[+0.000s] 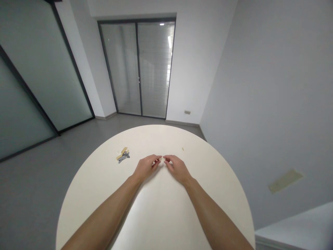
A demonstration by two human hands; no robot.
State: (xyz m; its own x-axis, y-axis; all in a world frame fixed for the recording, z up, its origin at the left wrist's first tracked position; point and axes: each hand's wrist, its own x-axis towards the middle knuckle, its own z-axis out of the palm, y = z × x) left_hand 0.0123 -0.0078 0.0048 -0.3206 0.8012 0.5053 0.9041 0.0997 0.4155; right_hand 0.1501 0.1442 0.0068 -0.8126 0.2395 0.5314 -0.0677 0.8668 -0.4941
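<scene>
Above the middle of the round white table (161,208), my left hand (147,166) and my right hand (177,168) meet almost fingertip to fingertip. Both are closed in a pinch on one small pale piece (162,159), which spans the gap between them. Its kind is too small to make out, and the fingers cover its ends. To the left on the table lies a loose heap of small flat strips (123,155), some yellowish and some grey. A tiny yellowish piece (182,149) lies by itself beyond my right hand.
The table's curved far edge (156,125) runs ahead of my hands. Past it are grey floor (125,125), a glazed door with blinds (153,69) and frosted panels (39,69) at left. A wall (273,86) with a pale tape strip (285,181) stands at right.
</scene>
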